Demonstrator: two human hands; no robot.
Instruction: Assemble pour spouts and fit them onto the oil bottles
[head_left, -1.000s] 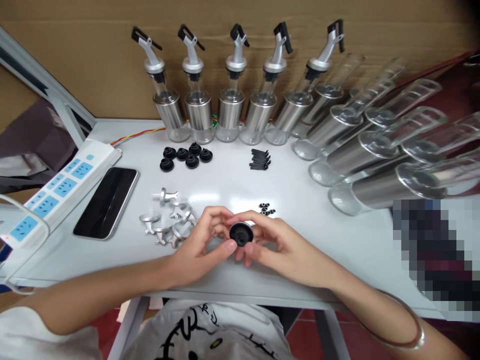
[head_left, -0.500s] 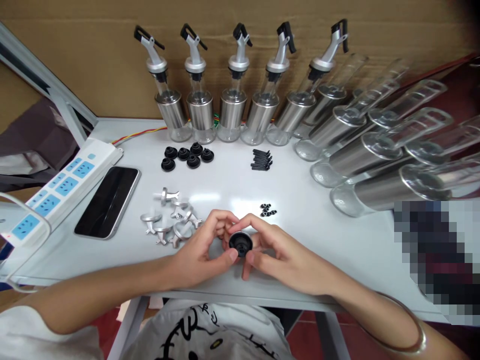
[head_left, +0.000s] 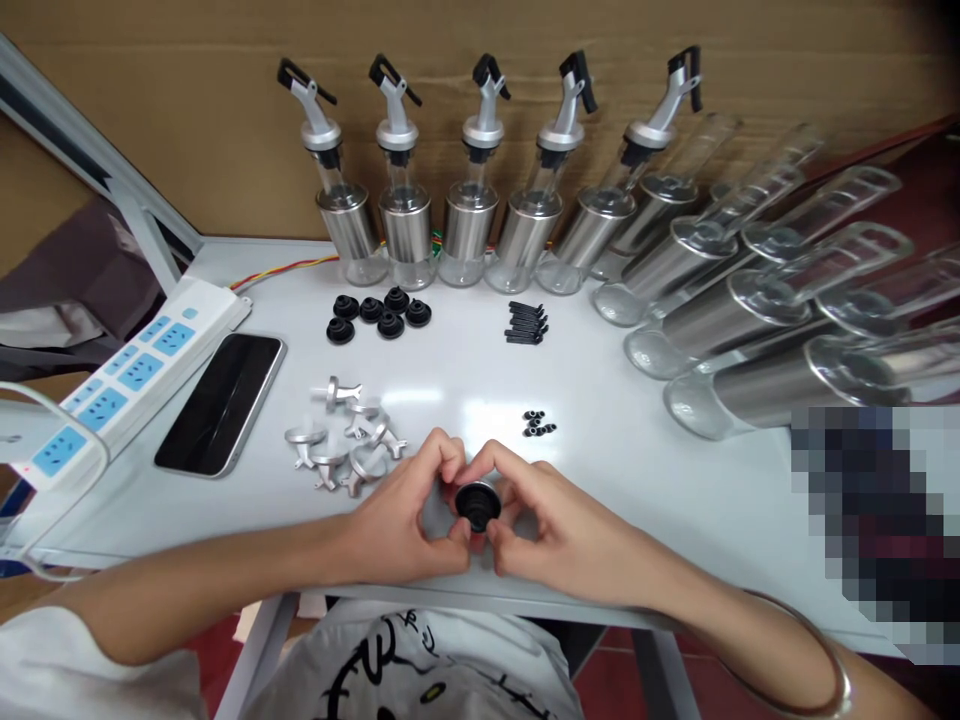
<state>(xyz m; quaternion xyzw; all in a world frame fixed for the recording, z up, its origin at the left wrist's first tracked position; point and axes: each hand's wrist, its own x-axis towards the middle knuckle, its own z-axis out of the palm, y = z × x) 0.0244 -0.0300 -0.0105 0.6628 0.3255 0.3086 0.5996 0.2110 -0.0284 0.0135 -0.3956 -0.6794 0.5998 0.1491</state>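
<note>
Both my hands meet near the front edge of the table around a round black stopper [head_left: 478,507], which shows a thin silvery rim. My left hand [head_left: 420,510] grips its left side with the thumb and bent fingers. From the other side my right hand [head_left: 540,525] pinches it the same way. Whatever is under the stopper is hidden by my fingers. Just left of my hands lie several silver pourer heads [head_left: 360,465]. Beyond them is a group of black stoppers [head_left: 390,324]. Several small black tips [head_left: 536,425] and black levers [head_left: 527,323] lie ahead to the right.
Several glass and steel bottles with pourers [head_left: 405,225] stand along the cardboard back wall. More bottles without pourers [head_left: 761,310] crowd the right side. At left are a phone [head_left: 221,405] and a white power strip [head_left: 142,370] with a cable.
The stopper has tilted and moved slightly down in my hands. My thumbs have bent, pressing at its lower edge. The loose parts lie as before; the view shifted slightly.
</note>
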